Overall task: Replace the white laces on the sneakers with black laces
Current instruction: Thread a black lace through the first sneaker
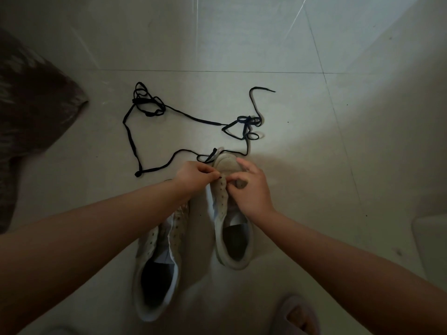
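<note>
Head view: my left hand (pixel 193 176) pinches the black lace (pixel 219 177) tip while my right hand (pixel 249 187) fingers grip the sneaker (pixel 232 228) steady for threading.

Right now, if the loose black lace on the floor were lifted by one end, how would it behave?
Probably limp: the black lace lies in slack curves and tangled loops on the tiled floor. It likely weighs little, being thin cord. The knotted bundles may snag or drag along together.
</note>
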A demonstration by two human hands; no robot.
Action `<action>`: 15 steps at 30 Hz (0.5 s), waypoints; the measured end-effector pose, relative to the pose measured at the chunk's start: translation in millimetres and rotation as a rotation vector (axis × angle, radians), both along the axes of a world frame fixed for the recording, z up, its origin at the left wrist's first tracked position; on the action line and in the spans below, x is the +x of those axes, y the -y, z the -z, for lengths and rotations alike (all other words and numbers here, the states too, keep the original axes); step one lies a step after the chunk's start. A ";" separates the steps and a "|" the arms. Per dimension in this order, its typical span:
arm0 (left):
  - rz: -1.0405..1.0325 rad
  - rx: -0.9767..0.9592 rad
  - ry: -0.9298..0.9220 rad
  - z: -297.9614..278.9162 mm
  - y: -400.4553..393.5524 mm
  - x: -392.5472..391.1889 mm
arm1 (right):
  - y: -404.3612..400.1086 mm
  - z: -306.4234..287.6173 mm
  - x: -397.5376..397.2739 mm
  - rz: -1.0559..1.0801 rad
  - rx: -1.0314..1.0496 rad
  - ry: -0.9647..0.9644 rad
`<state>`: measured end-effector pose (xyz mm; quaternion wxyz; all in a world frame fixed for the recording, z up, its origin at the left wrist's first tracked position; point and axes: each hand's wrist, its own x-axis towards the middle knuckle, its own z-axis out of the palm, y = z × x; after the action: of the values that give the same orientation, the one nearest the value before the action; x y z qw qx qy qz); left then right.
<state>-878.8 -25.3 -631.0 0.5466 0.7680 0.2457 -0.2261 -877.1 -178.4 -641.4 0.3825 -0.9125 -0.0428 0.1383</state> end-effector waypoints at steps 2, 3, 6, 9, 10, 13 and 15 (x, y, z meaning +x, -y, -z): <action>0.014 -0.038 -0.011 -0.1 -1.5 -0.8 | 2.0 0.2 -1.8 0.010 0.028 0.015; 0.018 -0.058 -0.020 -1.0 -1.2 -1.4 | 2.6 0.4 -2.8 0.021 0.033 0.019; 0.012 -0.120 -0.056 -0.1 -0.5 -3.0 | 3.5 1.4 -4.5 0.055 0.031 0.013; 0.064 -0.061 -0.030 1.6 -5.1 -1.6 | 4.7 1.3 -3.3 0.006 0.000 0.041; 0.082 -0.037 -0.003 2.1 -5.2 -1.7 | 4.7 0.4 -2.8 -0.029 -0.028 0.056; 0.131 0.012 0.104 3.1 3.4 -7.5 | 1.9 -4.3 -1.5 -0.149 -0.104 0.088; 0.154 0.114 0.157 6.2 8.3 -13.2 | 1.5 -8.5 1.1 -0.226 -0.113 0.093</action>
<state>-892.0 -33.6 -637.2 0.5004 0.8298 0.1549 -0.1924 -876.0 -179.9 -632.8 0.3103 -0.9273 -0.1551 0.1402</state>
